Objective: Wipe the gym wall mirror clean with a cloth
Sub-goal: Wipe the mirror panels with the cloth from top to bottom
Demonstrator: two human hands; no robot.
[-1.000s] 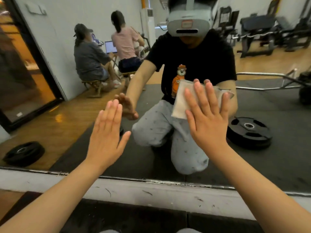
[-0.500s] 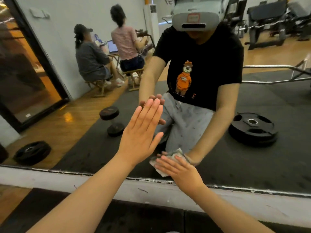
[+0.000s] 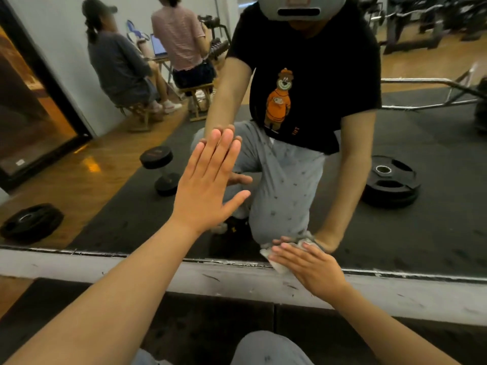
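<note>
The wall mirror (image 3: 395,227) fills the view ahead and reflects me kneeling in front of it. My left hand (image 3: 208,185) lies flat on the glass with straight fingers. Low down, my right hand (image 3: 308,267) presses a small white cloth (image 3: 276,263) against the mirror's bottom edge, fingers straight. Most of the cloth is hidden under that hand; only its left end shows.
A scuffed white ledge (image 3: 105,270) runs under the mirror, with black floor mat (image 3: 197,330) in front of it and my knee (image 3: 268,349) at the bottom. The glass reflects weight plates, a dumbbell, gym machines and two seated people at a laptop.
My right hand has carried the cloth from chest height down to the mirror's bottom edge. My left hand has shifted right and up on the glass.
</note>
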